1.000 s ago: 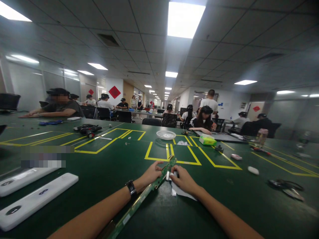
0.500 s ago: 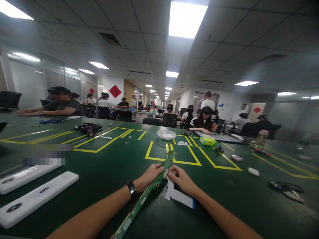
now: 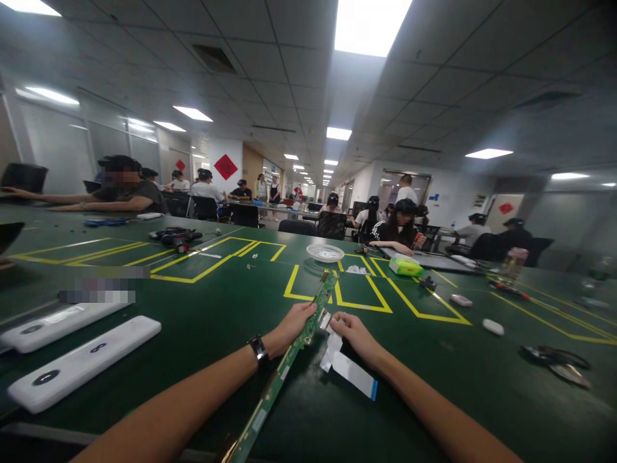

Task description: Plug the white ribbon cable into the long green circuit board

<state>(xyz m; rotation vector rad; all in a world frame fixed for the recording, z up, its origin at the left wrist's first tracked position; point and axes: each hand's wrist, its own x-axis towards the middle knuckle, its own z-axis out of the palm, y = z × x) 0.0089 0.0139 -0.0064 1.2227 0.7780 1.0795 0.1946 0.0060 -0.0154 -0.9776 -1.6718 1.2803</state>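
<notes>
A long, narrow green circuit board (image 3: 284,373) slants up and away from me over the table. My left hand (image 3: 294,326) is closed around its upper part, thumb on top. A white flat ribbon cable (image 3: 353,373) with a blue tip hangs in a bend at the board's right side. Between thumb and fingers, my right hand (image 3: 353,334) pinches this cable close to its upper end, beside a pale connector (image 3: 324,320) on the board. Whether the cable's end sits inside the connector, I cannot tell.
Yellow tape outlines mark the green table (image 3: 424,386). Ahead stands a clear plastic dish (image 3: 325,253). Two white power-bank-like bars (image 3: 87,360) lie at left, pliers (image 3: 554,363) at right. A green packet (image 3: 405,265) lies near a seated co-worker (image 3: 398,231).
My right hand has shifted slightly right from the board, showing more of the connector and cable end. The view has tilted a little. My left hand keeps its hold.
</notes>
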